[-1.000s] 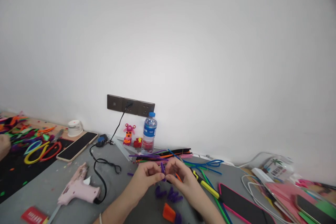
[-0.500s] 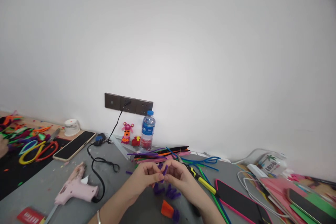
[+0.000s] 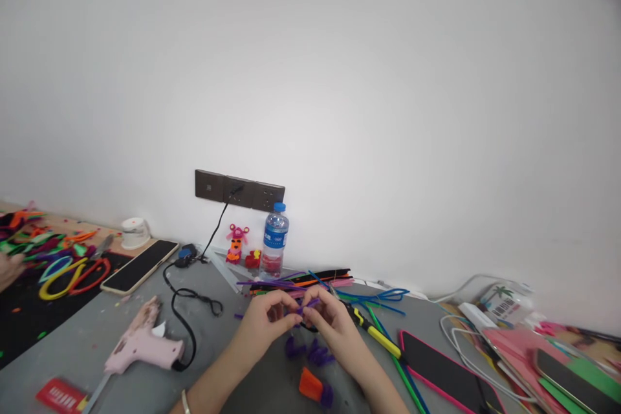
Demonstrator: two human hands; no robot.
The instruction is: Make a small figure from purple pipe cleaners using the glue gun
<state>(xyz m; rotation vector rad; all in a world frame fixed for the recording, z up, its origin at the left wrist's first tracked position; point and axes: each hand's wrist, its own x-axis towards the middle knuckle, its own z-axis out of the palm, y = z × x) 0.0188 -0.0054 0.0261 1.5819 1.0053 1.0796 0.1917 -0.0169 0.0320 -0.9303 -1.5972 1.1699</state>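
1. The purple strip (image 3: 310, 304) is lying crosswise between the hands above the table (image 3: 213, 346); its long axis is running left to right, the right end tilting slightly upward in view.
2. The grey table is carrying a glue gun (image 3: 145, 344) at left, with purple pieces (image 3: 319, 354) and an orange piece (image 3: 310, 385) lying just nearer than the hands.
3. A white wall (image 3: 339, 110) is rising behind; a bottle (image 3: 275, 239) is standing upright beside it.
4. The left hand (image 3: 269, 320) is pinching the strip's left part between thumb and forefinger.
5. The right hand (image 3: 332, 320) is pinching its right part likewise.
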